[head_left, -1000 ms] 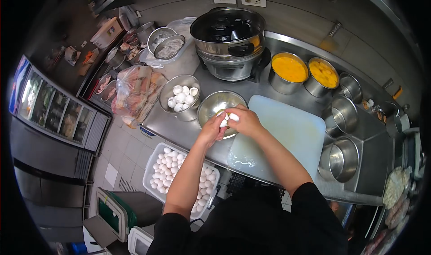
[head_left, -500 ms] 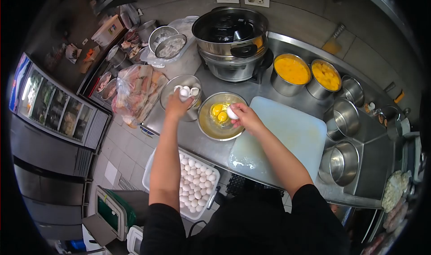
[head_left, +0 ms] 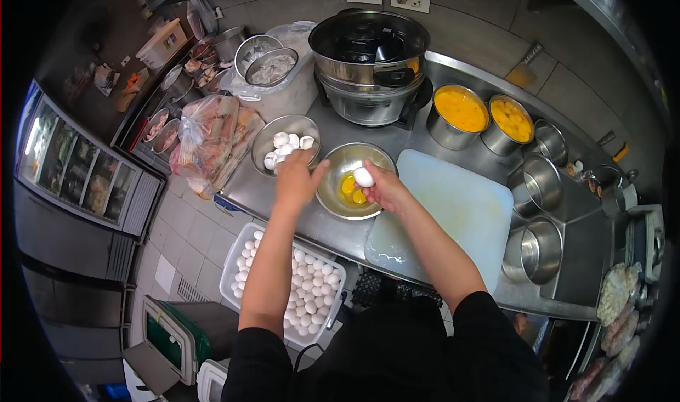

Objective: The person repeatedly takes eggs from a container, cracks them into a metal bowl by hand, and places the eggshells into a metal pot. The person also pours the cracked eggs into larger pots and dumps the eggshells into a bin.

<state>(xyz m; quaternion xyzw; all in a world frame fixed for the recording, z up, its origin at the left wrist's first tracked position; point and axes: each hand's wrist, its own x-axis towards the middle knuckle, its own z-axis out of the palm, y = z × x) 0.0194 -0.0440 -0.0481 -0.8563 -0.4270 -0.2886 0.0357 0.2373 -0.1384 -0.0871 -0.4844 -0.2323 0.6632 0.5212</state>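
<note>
My right hand [head_left: 386, 187] is closed around a white egg [head_left: 363, 177], held above a steel bowl [head_left: 329, 198]. Inside that bowl lie yellow yolks [head_left: 350, 188] in clear egg white. My left hand [head_left: 297, 179] is between this bowl and a second steel bowl [head_left: 263, 136], its thumb apart from the fingers and nothing visible in it. White eggshells [head_left: 283, 141] lie in the second bowl; the left fingertips partly cover its near rim. Below my left forearm, a white plastic bin [head_left: 230, 267] holds many white eggs [head_left: 312, 289].
A pale cutting board [head_left: 453, 211] lies right of the yolk bowl. Behind stand a large steel pot [head_left: 368, 104] and two pots of yellow egg, one being a steel pot [head_left: 453, 136]. Bagged raw meat [head_left: 212, 136] sits at the left. Empty steel pots [head_left: 542, 257] stand right.
My left hand has drawn back from the eggshell bowl toward the yolk bowl, and its fingers have opened. My right hand still holds the egg over the yolk bowl.
</note>
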